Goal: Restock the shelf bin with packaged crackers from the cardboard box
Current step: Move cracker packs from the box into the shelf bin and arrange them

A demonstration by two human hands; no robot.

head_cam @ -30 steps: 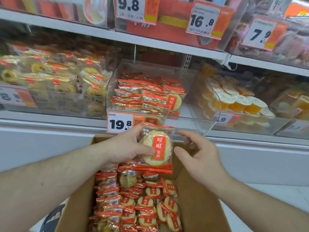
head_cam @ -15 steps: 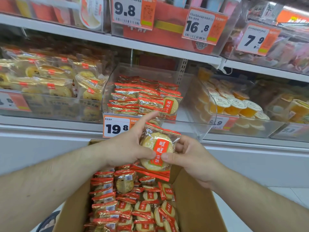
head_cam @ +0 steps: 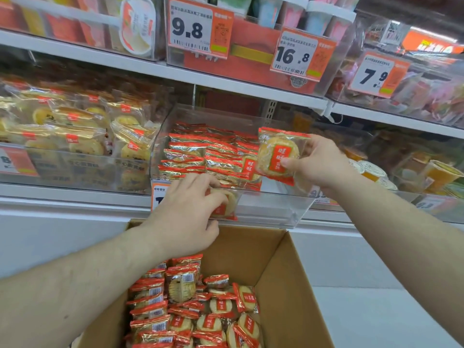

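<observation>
My right hand [head_cam: 320,164] pinches one packaged cracker [head_cam: 277,154] by its right edge. It holds the packet upright over the right side of the clear shelf bin [head_cam: 276,209]. The bin holds rows of red-and-gold cracker packets [head_cam: 208,156] on its left; its right side is bare. My left hand [head_cam: 185,214] is at the bin's front wall, over the price tag [head_cam: 158,194], with fingers curled on another cracker packet [head_cam: 228,204]. Below, the open cardboard box [head_cam: 283,267] holds several loose cracker packets [head_cam: 200,310].
A clear bin of yellow pastries [head_cam: 75,136] stands left of the cracker bin. Jelly cups [head_cam: 371,169] fill the bin on its right. The white shelf above [head_cam: 226,81] carries more bins with price tags 9.8, 16.8 and 7.9. A white base panel lies behind the box.
My right hand took the top packet from my left hand and raised it up and right to the bin. My left hand rose from above the box to the bin's front wall.
</observation>
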